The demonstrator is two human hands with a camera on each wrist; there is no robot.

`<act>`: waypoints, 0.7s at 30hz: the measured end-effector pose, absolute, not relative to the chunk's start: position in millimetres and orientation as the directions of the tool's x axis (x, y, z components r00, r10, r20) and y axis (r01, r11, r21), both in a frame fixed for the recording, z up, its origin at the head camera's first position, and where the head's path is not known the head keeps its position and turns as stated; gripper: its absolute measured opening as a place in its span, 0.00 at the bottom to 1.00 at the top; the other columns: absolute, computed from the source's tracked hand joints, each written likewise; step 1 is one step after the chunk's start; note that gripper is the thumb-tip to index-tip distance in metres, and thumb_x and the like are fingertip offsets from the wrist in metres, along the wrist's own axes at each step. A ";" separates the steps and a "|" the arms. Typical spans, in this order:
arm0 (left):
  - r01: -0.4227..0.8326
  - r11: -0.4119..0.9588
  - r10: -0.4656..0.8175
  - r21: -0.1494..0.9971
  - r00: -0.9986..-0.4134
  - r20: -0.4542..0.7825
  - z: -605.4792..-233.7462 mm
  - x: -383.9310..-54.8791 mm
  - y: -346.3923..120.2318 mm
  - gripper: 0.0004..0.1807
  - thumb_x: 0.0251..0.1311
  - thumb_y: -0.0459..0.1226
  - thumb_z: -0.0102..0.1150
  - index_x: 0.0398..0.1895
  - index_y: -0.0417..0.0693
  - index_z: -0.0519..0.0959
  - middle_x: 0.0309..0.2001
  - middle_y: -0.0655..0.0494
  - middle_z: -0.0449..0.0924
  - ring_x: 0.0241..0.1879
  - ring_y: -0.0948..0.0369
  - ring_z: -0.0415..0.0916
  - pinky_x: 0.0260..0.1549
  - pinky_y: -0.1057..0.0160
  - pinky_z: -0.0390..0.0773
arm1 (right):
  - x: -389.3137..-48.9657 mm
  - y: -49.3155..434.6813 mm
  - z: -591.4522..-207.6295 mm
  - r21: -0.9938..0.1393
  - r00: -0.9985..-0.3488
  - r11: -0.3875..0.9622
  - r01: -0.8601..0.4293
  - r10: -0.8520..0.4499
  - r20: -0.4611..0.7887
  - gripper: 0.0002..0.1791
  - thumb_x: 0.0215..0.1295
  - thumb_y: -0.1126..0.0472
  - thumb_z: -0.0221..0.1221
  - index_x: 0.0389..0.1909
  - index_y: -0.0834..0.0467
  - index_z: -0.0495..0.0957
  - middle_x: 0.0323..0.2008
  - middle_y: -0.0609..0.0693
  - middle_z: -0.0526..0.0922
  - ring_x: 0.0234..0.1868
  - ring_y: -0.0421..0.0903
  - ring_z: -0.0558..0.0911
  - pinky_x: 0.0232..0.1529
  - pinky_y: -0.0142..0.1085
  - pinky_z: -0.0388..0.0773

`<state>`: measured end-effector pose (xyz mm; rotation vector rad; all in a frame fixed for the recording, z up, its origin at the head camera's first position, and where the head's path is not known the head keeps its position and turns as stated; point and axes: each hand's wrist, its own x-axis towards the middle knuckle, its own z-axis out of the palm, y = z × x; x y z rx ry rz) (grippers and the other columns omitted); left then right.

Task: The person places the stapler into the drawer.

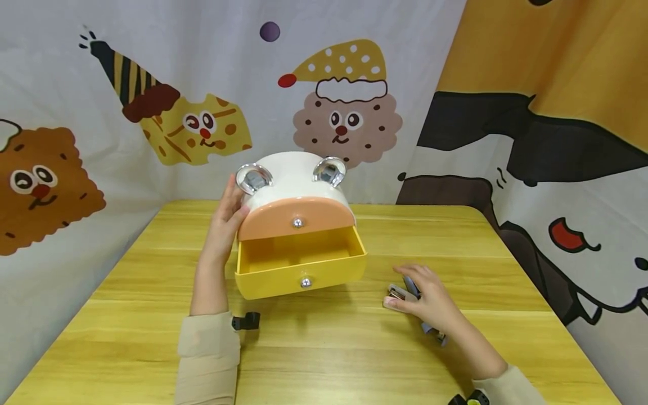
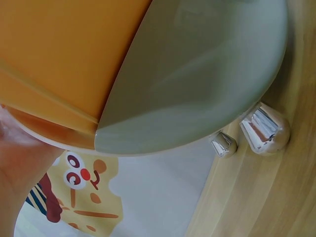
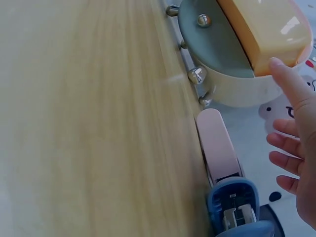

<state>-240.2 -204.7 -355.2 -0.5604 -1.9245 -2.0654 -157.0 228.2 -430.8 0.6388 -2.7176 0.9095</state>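
A white rounded drawer box point(image 1: 288, 180) with shiny silver ears stands on the table. Its yellow middle drawer point(image 1: 304, 275) is pulled out, and nothing shows inside. The peach top drawer point(image 1: 324, 214) is closed, as is the grey-green bottom drawer point(image 3: 217, 37) above silver ball feet. My left hand point(image 1: 220, 230) rests against the box's left side, thumb at the front edge; its other fingers are partly hidden. To the right, my right hand point(image 1: 427, 295) hovers around a stapler point(image 1: 402, 292) with pale pinkish and blue parts. In the right wrist view, its spread fingers stand apart from the stapler.
The light wooden table point(image 1: 324, 354) spreads around the box and the stapler. Behind it hangs a cloth point(image 1: 202, 34) printed with cartoon snacks. Black camera mounts point(image 1: 246, 320) sit at both wrists.
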 end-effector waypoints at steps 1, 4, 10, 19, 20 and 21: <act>0.443 -0.085 0.068 0.893 -0.891 0.448 -355.2 -240.0 -204.5 0.37 0.69 0.33 0.48 0.76 0.66 0.49 0.71 0.40 0.56 0.70 0.50 0.50 0.68 0.53 0.49 | -157.2 229.8 -432.2 -0.517 -0.885 0.721 -0.462 -0.340 0.317 0.41 0.48 0.42 0.71 0.62 0.55 0.72 0.58 0.51 0.72 0.59 0.55 0.67 0.52 0.62 0.65; 0.439 -0.079 0.062 0.895 -0.894 0.444 -355.0 -239.7 -203.9 0.36 0.69 0.33 0.48 0.76 0.67 0.49 0.71 0.41 0.56 0.70 0.51 0.51 0.68 0.53 0.49 | -158.5 234.0 -436.2 -0.497 -0.877 0.725 -0.477 -0.359 0.318 0.41 0.48 0.41 0.70 0.62 0.57 0.72 0.57 0.52 0.73 0.58 0.54 0.69 0.53 0.62 0.63; 0.445 -0.090 0.054 0.891 -0.891 0.450 -354.4 -239.0 -203.3 0.37 0.69 0.31 0.47 0.76 0.65 0.49 0.71 0.41 0.56 0.70 0.50 0.50 0.68 0.54 0.49 | -162.3 239.7 -444.3 -0.467 -0.864 0.728 -0.502 -0.397 0.309 0.42 0.48 0.39 0.70 0.60 0.60 0.75 0.56 0.53 0.76 0.57 0.54 0.71 0.53 0.60 0.64; 0.425 -0.090 0.053 0.901 -0.901 0.430 -352.7 -238.3 -202.8 0.37 0.69 0.31 0.47 0.76 0.59 0.47 0.71 0.41 0.55 0.70 0.50 0.50 0.68 0.53 0.48 | -165.4 243.4 -452.5 -0.486 -0.874 0.726 -0.486 -0.404 0.271 0.40 0.44 0.42 0.73 0.57 0.59 0.77 0.56 0.60 0.77 0.60 0.63 0.68 0.56 0.64 0.58; 0.420 -0.089 0.053 0.903 -0.903 0.426 -352.7 -238.2 -203.0 0.37 0.69 0.31 0.47 0.76 0.61 0.47 0.71 0.41 0.55 0.70 0.50 0.50 0.68 0.53 0.48 | -165.5 243.3 -453.1 -0.484 -0.872 0.725 -0.489 -0.408 0.270 0.39 0.44 0.43 0.73 0.57 0.59 0.77 0.56 0.60 0.77 0.60 0.64 0.68 0.56 0.64 0.58; 0.417 -0.085 0.053 0.905 -0.905 0.422 -352.7 -238.0 -203.1 0.37 0.69 0.31 0.47 0.76 0.62 0.47 0.71 0.42 0.55 0.70 0.51 0.50 0.68 0.53 0.48 | -165.6 243.1 -453.8 -0.482 -0.871 0.726 -0.490 -0.410 0.270 0.39 0.44 0.44 0.74 0.56 0.59 0.78 0.56 0.61 0.77 0.60 0.65 0.68 0.56 0.65 0.57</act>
